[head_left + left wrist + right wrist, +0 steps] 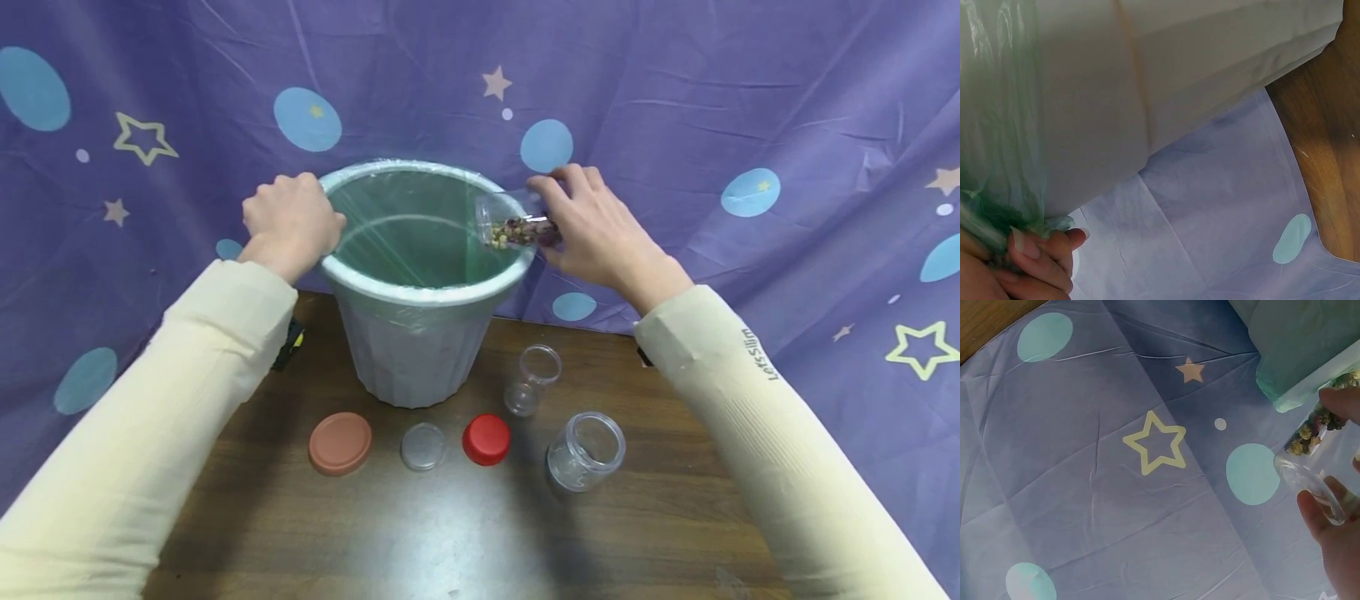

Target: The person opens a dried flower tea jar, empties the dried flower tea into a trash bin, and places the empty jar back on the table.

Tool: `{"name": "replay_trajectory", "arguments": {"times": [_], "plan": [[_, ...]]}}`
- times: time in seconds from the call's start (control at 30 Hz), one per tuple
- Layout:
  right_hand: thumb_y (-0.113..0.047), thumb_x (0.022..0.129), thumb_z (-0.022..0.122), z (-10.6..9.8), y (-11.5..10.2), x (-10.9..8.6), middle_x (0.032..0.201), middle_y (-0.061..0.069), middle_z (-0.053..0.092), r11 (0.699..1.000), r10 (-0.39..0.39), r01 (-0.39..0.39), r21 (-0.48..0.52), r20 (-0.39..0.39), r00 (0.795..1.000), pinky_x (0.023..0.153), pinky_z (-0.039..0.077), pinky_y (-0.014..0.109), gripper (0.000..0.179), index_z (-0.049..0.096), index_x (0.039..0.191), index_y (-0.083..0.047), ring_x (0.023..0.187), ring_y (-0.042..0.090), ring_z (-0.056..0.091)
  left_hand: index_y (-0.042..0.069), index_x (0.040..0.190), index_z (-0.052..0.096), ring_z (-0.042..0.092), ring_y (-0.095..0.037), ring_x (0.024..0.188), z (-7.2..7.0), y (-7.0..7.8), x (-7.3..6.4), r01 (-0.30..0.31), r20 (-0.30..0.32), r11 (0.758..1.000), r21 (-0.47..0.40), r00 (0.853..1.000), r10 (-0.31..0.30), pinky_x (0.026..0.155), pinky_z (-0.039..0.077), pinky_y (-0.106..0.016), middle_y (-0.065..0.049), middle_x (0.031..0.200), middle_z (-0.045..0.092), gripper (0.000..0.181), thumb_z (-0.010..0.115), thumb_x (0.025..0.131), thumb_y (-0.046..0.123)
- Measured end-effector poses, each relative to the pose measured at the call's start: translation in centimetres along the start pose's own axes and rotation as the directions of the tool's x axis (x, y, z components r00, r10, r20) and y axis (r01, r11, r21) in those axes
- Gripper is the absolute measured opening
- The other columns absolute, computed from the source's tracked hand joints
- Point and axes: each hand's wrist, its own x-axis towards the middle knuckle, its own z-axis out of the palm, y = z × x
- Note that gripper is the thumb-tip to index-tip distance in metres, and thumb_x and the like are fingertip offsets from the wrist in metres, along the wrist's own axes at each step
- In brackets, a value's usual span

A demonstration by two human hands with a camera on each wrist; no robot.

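Observation:
A pale ribbed trash bin (416,358) lined with a thin green plastic bag (397,237) stands at the table's back. At its left rim my left hand (292,221) is clenched; in the left wrist view its fingers (1032,250) grip the bunched bag edge. My right hand (600,229) holds a clear jar (487,204) on its side over the bin's right rim, with its mouth toward the bin. Dried flowers (517,232) lie along the jar's lower wall. The right wrist view shows fingertips (1313,512) around the jar's round base (1310,481).
On the wooden table (360,533) are a pink lid (341,443), a clear lid (423,447), a red cap (487,439), a small clear container (522,399) and a clear jar (577,462). A purple patterned cloth (420,50) hangs behind. A dark object (287,346) sits left of the bin.

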Motion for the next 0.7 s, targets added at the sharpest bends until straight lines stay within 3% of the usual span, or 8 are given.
{"name": "replay_trajectory", "arguments": {"times": [0.3,0.7], "plan": [[-0.011,0.081,0.072,0.42,-0.23,0.06,0.129,0.023,0.052,0.995,-0.093,0.091,-0.043,-0.057,0.994,0.102,0.042,0.055,0.062,0.048,0.137,-0.004,0.118,0.044,0.048,-0.013,0.125,0.052,0.058,-0.056,0.108,0.00,0.05,-0.01,0.007,-0.001,1.000,-0.002,1.000,-0.007,0.081,0.051,-0.059,-0.039,0.122,0.057,0.058,0.050,0.096,0.037],[-0.006,0.082,0.070,0.37,-0.36,0.15,0.131,0.022,0.051,0.992,-0.118,0.115,-0.048,-0.058,0.991,0.100,0.043,0.056,0.062,0.047,0.139,-0.007,0.120,0.044,0.047,-0.013,0.124,0.052,0.058,-0.056,0.108,0.05,0.03,0.06,0.011,0.000,1.000,0.004,1.000,-0.011,0.079,0.051,-0.059,-0.039,0.121,0.058,0.057,0.049,0.096,0.037]]}}
